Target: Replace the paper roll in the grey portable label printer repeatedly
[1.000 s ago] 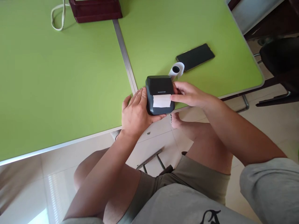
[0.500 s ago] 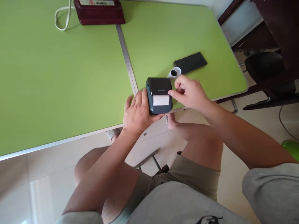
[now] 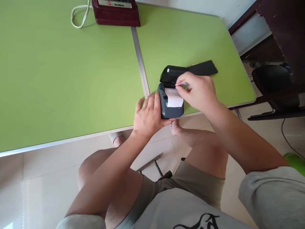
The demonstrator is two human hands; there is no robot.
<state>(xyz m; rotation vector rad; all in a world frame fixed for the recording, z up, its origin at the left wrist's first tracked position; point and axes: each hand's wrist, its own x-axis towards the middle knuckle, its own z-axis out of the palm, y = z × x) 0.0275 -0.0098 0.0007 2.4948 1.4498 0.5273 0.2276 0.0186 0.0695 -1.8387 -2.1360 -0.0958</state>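
Note:
A small dark label printer (image 3: 172, 113) sits at the table's front edge with its black lid (image 3: 172, 74) swung up and back. From its compartment a white paper strip (image 3: 175, 98) hangs over the front face. My left hand (image 3: 149, 111) grips the printer's left side, its thumb along the near edge. Over the right side of the opening, my right hand (image 3: 196, 89) is closed in a pinch, close to the top of the paper. What lies between those fingertips, if anything, is hard to make out. Behind the lid lies a black phone (image 3: 205, 67), partly covered.
A maroon base marked WANBAO (image 3: 118, 16) with a white cord (image 3: 79, 25) stands at the back of the green table (image 3: 83, 79). A metal seam (image 3: 139, 60) crosses the tabletop. Off the right end is a black chair (image 3: 273, 79).
The printer's lid has gone from closed to open, baring more of the paper strip. The white paper roll behind the printer is now hidden. My left hand keeps its hold.

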